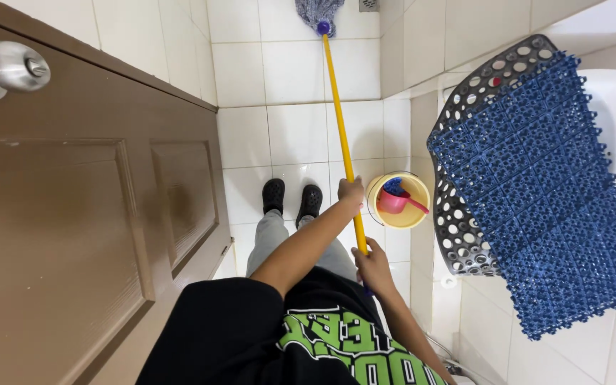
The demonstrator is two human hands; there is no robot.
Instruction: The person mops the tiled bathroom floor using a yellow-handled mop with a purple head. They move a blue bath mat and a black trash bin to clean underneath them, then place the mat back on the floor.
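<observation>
Both of my hands grip a mop with a long yellow handle (pixel 340 121). My left hand (pixel 351 191) is closed around the handle farther down its length. My right hand (pixel 373 265) is closed on it near the top end, close to my body. The blue-grey string mop head (pixel 319 11) rests on the white tiled floor (pixel 290 135) ahead of me. My feet in black shoes (pixel 291 197) stand on the tiles just behind my left hand.
A brown wooden door (pixel 87 214) with a metal knob (pixel 5 68) fills the left. A yellow bucket (pixel 416 214) holding a pink scoop (pixel 393 203) sits right of the handle. Blue interlocking mats (pixel 550 185) and a black perforated mat (pixel 458 235) lean at the right.
</observation>
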